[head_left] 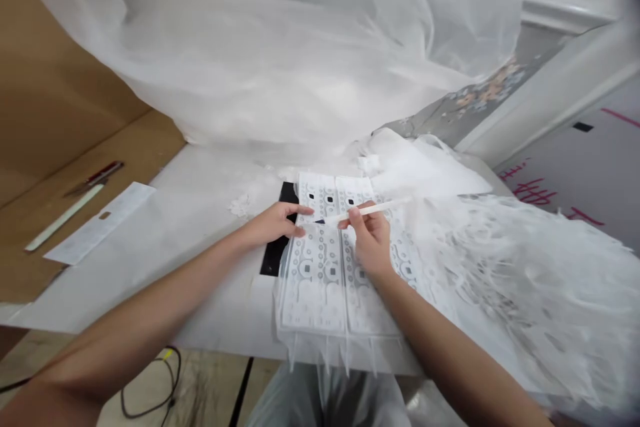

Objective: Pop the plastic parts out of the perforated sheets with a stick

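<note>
A white sheet printed with rows of grey rings, curves and small dark squares lies near the table's front edge, its fringed lower end hanging over. My left hand rests on its left side, thumb and index finger spread apart and holding nothing. Between these fingertips is the dark tip of a slim white pen-like tool. My right hand grips that tool, closed round it over the sheet's middle. Whether the tip is a blade I cannot tell. A black strip shows under the sheet's left edge.
White film hangs at the back. Tangled white cut-out waste is heaped on the right. On cardboard at the left lie a red-handled tool and a pale strip; a white panel overlaps its edge.
</note>
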The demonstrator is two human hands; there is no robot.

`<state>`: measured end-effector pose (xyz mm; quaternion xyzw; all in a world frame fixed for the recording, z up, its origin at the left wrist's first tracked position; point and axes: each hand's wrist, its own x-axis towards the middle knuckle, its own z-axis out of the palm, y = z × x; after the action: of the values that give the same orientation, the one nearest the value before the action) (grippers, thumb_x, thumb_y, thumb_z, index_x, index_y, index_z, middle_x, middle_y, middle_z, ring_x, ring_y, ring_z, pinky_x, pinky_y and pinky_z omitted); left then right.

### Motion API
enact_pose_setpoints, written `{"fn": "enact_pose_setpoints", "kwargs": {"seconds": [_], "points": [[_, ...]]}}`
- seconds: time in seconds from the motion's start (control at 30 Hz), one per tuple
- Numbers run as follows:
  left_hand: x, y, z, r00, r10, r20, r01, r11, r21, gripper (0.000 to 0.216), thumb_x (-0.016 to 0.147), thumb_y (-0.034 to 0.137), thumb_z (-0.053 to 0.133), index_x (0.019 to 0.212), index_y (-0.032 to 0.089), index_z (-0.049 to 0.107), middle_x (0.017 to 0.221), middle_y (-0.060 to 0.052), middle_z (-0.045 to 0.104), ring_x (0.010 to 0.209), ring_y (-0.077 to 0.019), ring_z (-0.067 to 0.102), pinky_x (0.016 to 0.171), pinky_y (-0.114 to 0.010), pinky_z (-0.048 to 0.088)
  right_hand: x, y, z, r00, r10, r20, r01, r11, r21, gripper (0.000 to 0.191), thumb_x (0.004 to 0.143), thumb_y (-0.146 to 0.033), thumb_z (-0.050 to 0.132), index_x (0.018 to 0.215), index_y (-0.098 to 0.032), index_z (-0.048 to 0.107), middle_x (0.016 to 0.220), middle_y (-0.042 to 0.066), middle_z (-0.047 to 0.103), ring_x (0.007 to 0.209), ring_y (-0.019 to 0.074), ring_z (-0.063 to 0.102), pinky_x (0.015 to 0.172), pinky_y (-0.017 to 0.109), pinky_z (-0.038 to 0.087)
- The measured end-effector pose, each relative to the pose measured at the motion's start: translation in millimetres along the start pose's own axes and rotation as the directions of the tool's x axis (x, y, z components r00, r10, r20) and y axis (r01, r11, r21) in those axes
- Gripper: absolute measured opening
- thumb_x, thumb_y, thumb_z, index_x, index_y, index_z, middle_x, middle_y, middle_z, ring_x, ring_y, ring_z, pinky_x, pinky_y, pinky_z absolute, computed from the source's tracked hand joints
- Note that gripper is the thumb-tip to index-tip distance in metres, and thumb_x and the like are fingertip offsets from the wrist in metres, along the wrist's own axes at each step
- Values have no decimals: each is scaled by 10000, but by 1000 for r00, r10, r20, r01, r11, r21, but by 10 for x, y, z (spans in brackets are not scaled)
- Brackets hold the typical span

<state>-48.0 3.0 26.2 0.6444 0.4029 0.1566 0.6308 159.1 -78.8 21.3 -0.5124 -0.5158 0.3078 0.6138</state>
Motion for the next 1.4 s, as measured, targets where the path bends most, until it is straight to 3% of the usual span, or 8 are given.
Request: {"fn": "enact_pose_setpoints", "kwargs": {"seconds": [0.17, 0.33, 0.73, 0.9, 1.03, 1.17, 1.4], "points": [[-20, 68, 10, 999, -50, -22, 50, 999, -13, 634, 664, 189, 735, 1284, 182, 603, 751, 6, 661, 706, -165, 607, 706, -278, 436, -38, 60, 67, 989, -10, 151, 26, 995, -101, 254, 916, -449, 547, 797, -228, 517, 661, -12, 624, 608, 149, 614, 624, 302, 487], [-44, 84, 10, 998, -59, -23, 60, 997, 54, 638, 696, 209, 728, 1317, 221, 581, 519, 85, 491, 526, -111, 492, 619, -248, 382, 7, 79, 63, 985, 49, 165, -30, 993, -115, 266, 925, -457, 533, 795, -228, 497, 630, -26, 590, 608, 143, 606, 624, 291, 487], [-46, 41, -7, 999, -36, 1, 36, 997, 72, 654, 720, 230, 721, 1351, 223, 548, 483, 98, 456, 463, -92, 442, 560, -232, 357, 24, 113, 68, 982, 45, 182, -25, 994, -110, 236, 929, -415, 542, 782, -232, 509, 642, -27, 574, 611, 137, 591, 613, 294, 472], [-37, 17, -11, 999, -29, 21, 29, 999, 36, 677, 710, 241, 728, 1359, 211, 538, 548, 67, 539, 517, -114, 497, 591, -244, 374, 4, 122, 59, 983, 29, 182, 4, 983, -183, 228, 929, -423, 538, 794, -241, 513, 655, -20, 582, 594, 136, 583, 564, 283, 455], [-29, -14, -10, 999, -25, 20, 24, 998, 62, 672, 718, 253, 725, 1362, 224, 536, 565, 61, 554, 535, -122, 509, 613, -248, 380, -4, 96, 45, 966, -5, 257, 78, 959, -273, 169, 928, -395, 541, 873, -236, 549, 737, -3, 621, 618, 130, 598, 530, 259, 448], [-37, -8, -10, 1000, -17, 19, 15, 995, 101, 670, 725, 267, 729, 1365, 231, 534, 523, 78, 486, 491, -98, 439, 573, -230, 334, 21, 69, 41, 948, -21, 317, 143, 919, -366, 138, 899, -365, 599, 897, -229, 621, 849, 11, 679, 693, 137, 631, 608, 271, 492], [-75, 70, 0, 999, -5, 45, 1, 996, 90, 638, 752, 221, 712, 1364, 226, 532, 554, 67, 537, 507, -84, 424, 599, -236, 352, 48, 114, 47, 877, -167, 451, 337, 883, -327, 90, 907, -279, 599, 937, -231, 669, 886, 25, 703, 820, 177, 653, 741, 332, 531]]}}
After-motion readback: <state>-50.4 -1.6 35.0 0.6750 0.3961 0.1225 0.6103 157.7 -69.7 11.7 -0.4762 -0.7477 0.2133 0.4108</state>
